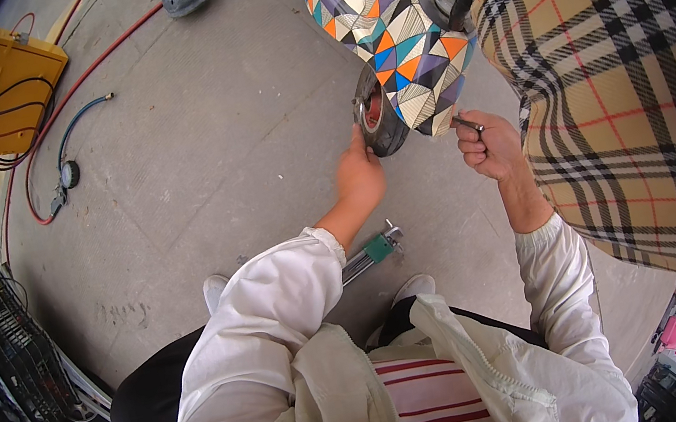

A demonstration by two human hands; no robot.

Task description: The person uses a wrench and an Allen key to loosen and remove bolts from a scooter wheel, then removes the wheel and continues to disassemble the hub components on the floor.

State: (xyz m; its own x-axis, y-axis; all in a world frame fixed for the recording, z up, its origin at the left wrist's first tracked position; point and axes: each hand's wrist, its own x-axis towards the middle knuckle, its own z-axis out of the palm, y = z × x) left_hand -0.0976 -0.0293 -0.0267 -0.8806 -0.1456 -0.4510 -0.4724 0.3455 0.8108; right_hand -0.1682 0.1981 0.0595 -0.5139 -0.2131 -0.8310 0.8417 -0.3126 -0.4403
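Observation:
A scooter body (391,19) with a many-coloured triangle pattern stands ahead of me. At its lower tip sits a round dark lamp housing (380,114) with a red lens. My left hand (359,176) reaches up and its fingers touch the lamp's lower left rim. My right hand (488,146) is closed in a fist around a thin metal tool (467,125), whose tip points at the underside of the patterned panel just right of the lamp. White jacket sleeves cover both forearms.
A tan plaid cover (619,74) fills the right side. A metal tool with a green grip (376,251) lies on the concrete floor (210,143) by my feet. A yellow box (1,93), red hose (67,86) and gauge hose (68,171) lie far left. A black crate (13,350) stands at left.

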